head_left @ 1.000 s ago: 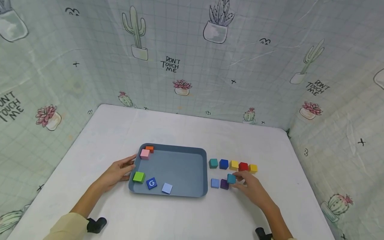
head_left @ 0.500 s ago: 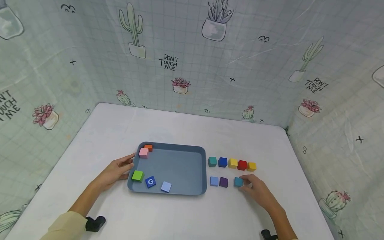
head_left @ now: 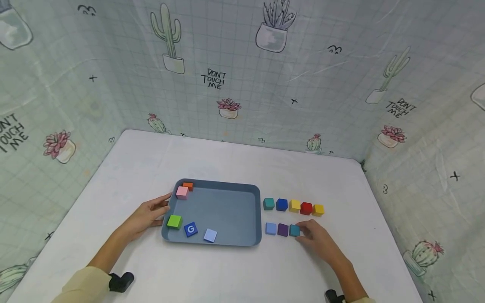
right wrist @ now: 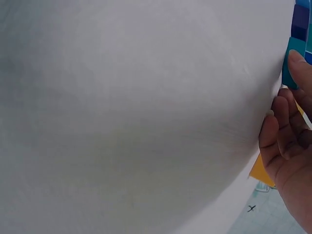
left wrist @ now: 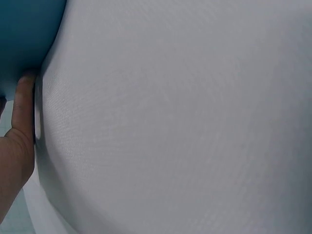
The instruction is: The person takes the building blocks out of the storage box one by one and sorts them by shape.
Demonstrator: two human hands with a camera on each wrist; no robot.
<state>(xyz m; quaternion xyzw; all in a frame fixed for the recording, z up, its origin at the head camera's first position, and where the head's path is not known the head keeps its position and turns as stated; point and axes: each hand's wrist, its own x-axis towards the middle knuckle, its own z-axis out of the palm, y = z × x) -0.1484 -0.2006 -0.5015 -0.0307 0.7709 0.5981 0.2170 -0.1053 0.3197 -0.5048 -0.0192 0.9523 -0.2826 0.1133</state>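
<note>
My right hand (head_left: 319,240) pinches a teal-blue block (head_left: 294,230) between thumb and fingers, at the right end of the front row. Just left of that block stand a dark purple block (head_left: 283,229) and a light blue block (head_left: 270,229). In the right wrist view the thumb lies on the face of the teal-blue block (right wrist: 292,43), close by the purple one (right wrist: 300,18). My left hand (head_left: 145,218) rests with extended fingers against the left side of a blue-grey tray (head_left: 223,210). The left wrist view shows a finger touching the tray's outer wall (left wrist: 29,39).
Inside the tray sit an orange block (head_left: 188,186), a pink block (head_left: 182,192), a green block (head_left: 174,221), a blue G block (head_left: 191,229) and a pale blue block (head_left: 210,235). Behind my right hand runs a back row including a red block (head_left: 306,208). Patterned cloth hangs around the white table.
My right hand first carried the teal-blue block rightward from over the purple block and down to the table, then slid it left up to the purple block. My left hand stayed at the tray.
</note>
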